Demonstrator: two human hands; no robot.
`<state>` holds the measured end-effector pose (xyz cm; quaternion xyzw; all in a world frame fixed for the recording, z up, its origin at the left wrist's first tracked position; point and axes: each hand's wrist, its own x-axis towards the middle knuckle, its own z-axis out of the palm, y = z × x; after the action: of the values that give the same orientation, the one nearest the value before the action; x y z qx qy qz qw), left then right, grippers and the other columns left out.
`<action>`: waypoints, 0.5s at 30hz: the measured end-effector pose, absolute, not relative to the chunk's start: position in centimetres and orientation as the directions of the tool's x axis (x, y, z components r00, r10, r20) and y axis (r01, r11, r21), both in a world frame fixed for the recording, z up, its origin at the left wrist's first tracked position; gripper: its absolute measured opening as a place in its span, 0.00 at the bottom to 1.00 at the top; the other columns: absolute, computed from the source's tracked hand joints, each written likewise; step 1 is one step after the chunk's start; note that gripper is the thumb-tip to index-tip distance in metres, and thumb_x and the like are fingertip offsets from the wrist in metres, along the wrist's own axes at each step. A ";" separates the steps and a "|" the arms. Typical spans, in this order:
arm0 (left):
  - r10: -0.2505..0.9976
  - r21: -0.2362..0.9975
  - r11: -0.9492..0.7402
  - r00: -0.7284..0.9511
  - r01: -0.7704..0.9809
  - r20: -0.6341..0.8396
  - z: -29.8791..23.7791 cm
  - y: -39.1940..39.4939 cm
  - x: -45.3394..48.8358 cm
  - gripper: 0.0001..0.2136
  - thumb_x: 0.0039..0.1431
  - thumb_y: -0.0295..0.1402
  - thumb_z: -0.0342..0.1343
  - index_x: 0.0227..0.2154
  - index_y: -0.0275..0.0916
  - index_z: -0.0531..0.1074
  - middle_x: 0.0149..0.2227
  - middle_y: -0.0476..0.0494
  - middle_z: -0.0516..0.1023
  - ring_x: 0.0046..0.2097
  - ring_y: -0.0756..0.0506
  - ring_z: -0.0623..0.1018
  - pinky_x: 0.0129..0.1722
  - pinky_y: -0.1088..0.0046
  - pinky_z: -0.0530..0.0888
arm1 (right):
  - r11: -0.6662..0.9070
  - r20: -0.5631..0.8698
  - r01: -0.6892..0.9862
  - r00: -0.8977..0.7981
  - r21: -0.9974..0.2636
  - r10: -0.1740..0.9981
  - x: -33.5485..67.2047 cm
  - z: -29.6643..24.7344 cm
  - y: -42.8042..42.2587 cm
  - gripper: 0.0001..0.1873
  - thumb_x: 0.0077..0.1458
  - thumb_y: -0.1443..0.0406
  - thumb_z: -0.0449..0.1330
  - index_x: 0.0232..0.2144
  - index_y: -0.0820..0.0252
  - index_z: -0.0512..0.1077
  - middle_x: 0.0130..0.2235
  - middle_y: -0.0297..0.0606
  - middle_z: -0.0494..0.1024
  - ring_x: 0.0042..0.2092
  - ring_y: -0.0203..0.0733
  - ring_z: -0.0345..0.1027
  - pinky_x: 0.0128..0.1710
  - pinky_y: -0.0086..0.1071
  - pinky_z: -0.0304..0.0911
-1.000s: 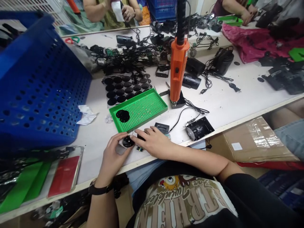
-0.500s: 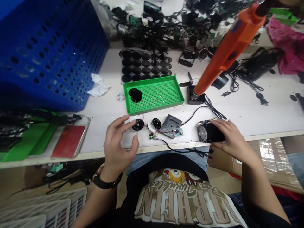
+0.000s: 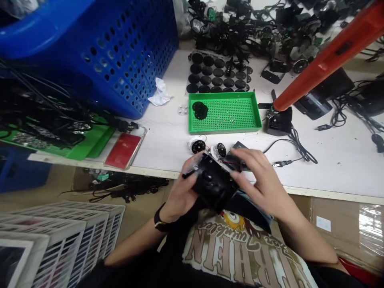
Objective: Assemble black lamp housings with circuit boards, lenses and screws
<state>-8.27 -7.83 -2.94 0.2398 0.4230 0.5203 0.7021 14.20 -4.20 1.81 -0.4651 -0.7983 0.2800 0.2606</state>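
Observation:
A black plastic housing is held tilted over the front edge of the table, its hollow or moulded side facing up. My left hand is closed on its left side, the thumb on top. My right hand is at the housing's right edge, thumb and fingers apart; whether the thumb touches the edge I cannot tell. Just behind lie two small white motors with black discs, the left motor and the right motor. A dark grey square plate is partly hidden under my right fingers.
A green perforated tray holds black discs and tiny screws. An orange electric screwdriver slants down onto a black part with a cable. A blue crate stands left, near a red-faced flat case. Tangled parts cover the back.
The black housing has gone from the table on the right to in front of my body. My left hand has taken hold of it, and my right fingers have spread. The view has shifted left.

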 end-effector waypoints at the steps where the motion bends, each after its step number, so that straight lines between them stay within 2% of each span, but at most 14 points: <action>1: 0.918 0.761 0.359 0.059 -0.541 -0.392 -2.6 -7.6 -9.2 0.29 0.57 0.48 0.69 0.61 0.49 0.74 0.62 0.42 0.78 0.66 0.32 0.75 0.68 0.48 0.69 | 0.391 0.145 0.624 -0.408 -0.677 0.902 14.1 1.5 -3.0 0.21 0.73 0.57 0.53 0.62 0.56 0.69 0.59 0.47 0.78 0.61 0.54 0.69 0.62 0.52 0.67; 3: 0.882 0.746 0.386 -0.022 -0.542 -0.472 -2.1 -7.0 -10.8 0.31 0.55 0.48 0.70 0.60 0.45 0.75 0.57 0.41 0.82 0.63 0.32 0.78 0.67 0.50 0.72 | 0.360 0.073 0.680 -0.412 -0.638 0.908 13.5 0.6 -0.7 0.22 0.70 0.58 0.56 0.61 0.60 0.71 0.57 0.50 0.80 0.59 0.57 0.70 0.62 0.55 0.67; 5: 0.847 0.737 0.402 -0.086 -0.543 -0.525 -1.7 -6.5 -11.8 0.31 0.54 0.48 0.68 0.59 0.43 0.75 0.54 0.41 0.83 0.60 0.33 0.80 0.63 0.51 0.75 | 0.361 -0.038 0.717 -0.474 -0.596 0.880 12.6 -0.2 1.1 0.30 0.64 0.57 0.62 0.65 0.63 0.69 0.59 0.53 0.79 0.61 0.62 0.70 0.62 0.58 0.65; 7: 0.821 0.713 0.430 -0.089 -0.554 -0.564 -1.5 -6.2 -12.3 0.30 0.54 0.49 0.66 0.59 0.41 0.75 0.50 0.40 0.85 0.57 0.32 0.82 0.58 0.51 0.79 | 0.377 -0.117 0.739 -0.520 -0.558 0.846 11.8 -0.8 2.3 0.36 0.60 0.57 0.66 0.67 0.63 0.66 0.61 0.54 0.78 0.63 0.64 0.69 0.67 0.61 0.60; 10: 0.785 0.664 0.485 -0.051 -0.569 -0.617 -1.7 -6.1 -12.7 0.28 0.54 0.50 0.64 0.55 0.40 0.77 0.42 0.40 0.86 0.50 0.32 0.85 0.51 0.51 0.82 | 0.372 -0.142 0.733 -0.534 -0.569 0.834 11.2 -1.6 3.3 0.31 0.59 0.58 0.67 0.62 0.61 0.71 0.57 0.50 0.81 0.61 0.60 0.71 0.72 0.63 0.50; 12: 0.771 0.649 0.504 -0.043 -0.570 -0.636 -2.0 -6.0 -12.7 0.27 0.52 0.50 0.65 0.51 0.39 0.79 0.40 0.41 0.86 0.46 0.33 0.85 0.49 0.52 0.83 | 0.340 -0.123 0.699 -0.521 -0.629 0.845 11.3 -1.9 3.4 0.26 0.56 0.58 0.70 0.55 0.59 0.74 0.53 0.46 0.82 0.58 0.57 0.73 0.70 0.61 0.53; 15: 0.770 0.633 0.520 -0.006 -0.574 -0.638 -2.5 -5.8 -12.8 0.25 0.52 0.51 0.65 0.48 0.38 0.79 0.38 0.40 0.86 0.43 0.34 0.85 0.47 0.53 0.82 | 0.279 -0.038 0.623 -0.445 -0.731 0.895 11.7 -2.3 3.1 0.25 0.50 0.60 0.74 0.49 0.57 0.73 0.50 0.43 0.80 0.53 0.54 0.74 0.60 0.52 0.67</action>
<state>-12.77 -5.76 -2.50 0.0943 0.5213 0.4810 0.6986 11.71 3.05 -2.33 -0.4895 -0.7755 0.3479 0.1951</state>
